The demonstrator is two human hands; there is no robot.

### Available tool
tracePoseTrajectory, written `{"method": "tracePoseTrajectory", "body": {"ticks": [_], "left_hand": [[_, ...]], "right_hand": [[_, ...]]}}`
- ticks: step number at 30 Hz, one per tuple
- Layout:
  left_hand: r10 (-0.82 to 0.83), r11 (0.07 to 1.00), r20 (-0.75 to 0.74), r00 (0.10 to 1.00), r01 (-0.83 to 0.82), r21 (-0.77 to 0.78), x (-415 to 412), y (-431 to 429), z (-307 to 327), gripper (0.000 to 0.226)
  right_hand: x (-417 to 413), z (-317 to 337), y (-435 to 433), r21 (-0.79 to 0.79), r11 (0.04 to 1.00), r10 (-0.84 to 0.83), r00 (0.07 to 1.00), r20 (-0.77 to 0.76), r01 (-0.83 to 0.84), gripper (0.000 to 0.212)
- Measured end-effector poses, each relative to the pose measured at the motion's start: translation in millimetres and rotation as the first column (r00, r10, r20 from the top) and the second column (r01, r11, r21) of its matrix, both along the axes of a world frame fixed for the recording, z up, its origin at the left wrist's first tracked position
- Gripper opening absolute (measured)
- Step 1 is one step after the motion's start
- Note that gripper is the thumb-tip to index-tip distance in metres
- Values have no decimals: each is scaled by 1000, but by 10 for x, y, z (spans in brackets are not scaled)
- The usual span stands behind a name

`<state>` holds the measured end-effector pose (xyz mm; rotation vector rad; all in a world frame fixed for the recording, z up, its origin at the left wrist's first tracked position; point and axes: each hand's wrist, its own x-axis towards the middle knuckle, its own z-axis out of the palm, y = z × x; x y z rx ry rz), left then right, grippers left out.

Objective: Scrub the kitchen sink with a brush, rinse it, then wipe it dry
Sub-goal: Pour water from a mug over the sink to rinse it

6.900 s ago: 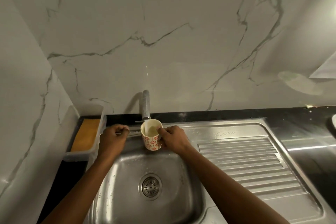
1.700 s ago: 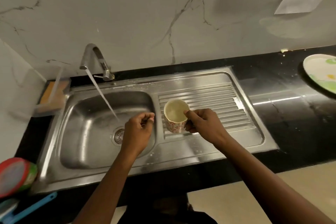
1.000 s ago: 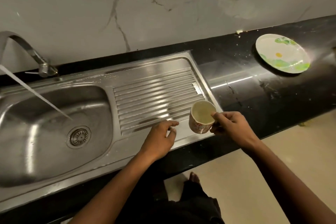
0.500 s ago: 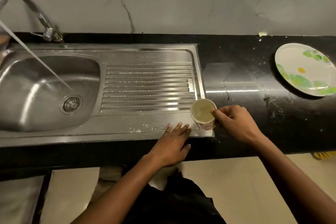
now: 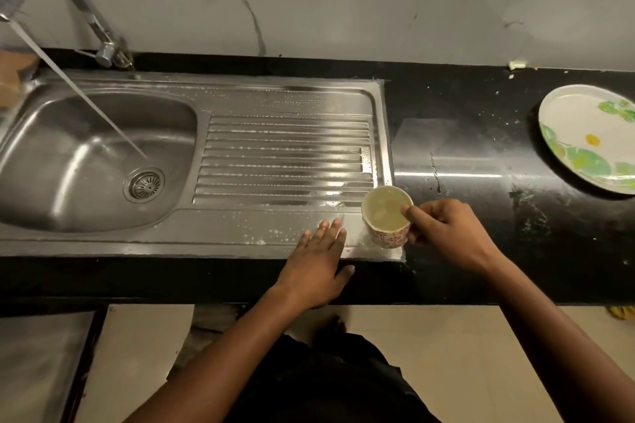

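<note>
Sink (image 5: 103,244) lay in the tabletop (image 5: 464,148), tap (image 5: 82,10) running. We had moved the filled cup (image 5: 388,239) from the tap to the right front corner of the drainboard (image 5: 285,161). Our right hand (image 5: 446,233) gripped it; our left hand (image 5: 316,261) lay flat alongside. We judged rinsing under way.

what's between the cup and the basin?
Only the ribbed drainboard, dotted with droplets, in the head view; the left hand lies flat at its front edge.
</note>
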<state>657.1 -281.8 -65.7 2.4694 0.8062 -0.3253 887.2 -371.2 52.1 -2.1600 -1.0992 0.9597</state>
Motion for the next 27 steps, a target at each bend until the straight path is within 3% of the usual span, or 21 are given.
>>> {"method": "tracePoseTrajectory", "body": {"ticks": [5,10,13,19,24,27], "left_hand": [[-50,999,-21,999,50,-10,120,-83,10,83],[-311,950,63,948,309,32,327,-239,-50,78],[-354,933,73,933,347,91,365,-272,-118,76],[-214,972,74,974,204,120,303,-235,-176,79],[27,994,-11,1000,-25,105,164,-133,-154,85],[-8,994,-21,1000,10,113,205,-149,-165,88]], "right_hand": [[1,-34,-134,26,997,-66,993,-95,69,48],[-23,-21,-241,21,998,-57,998,16,57,45],[-53,-13,-259,6,999,-42,996,74,42,44],[-125,17,-179,3,1000,-27,995,95,27,39],[-119,64,-176,24,999,-31,997,76,30,42],[-92,51,-210,50,997,-56,998,30,55,45]]}}
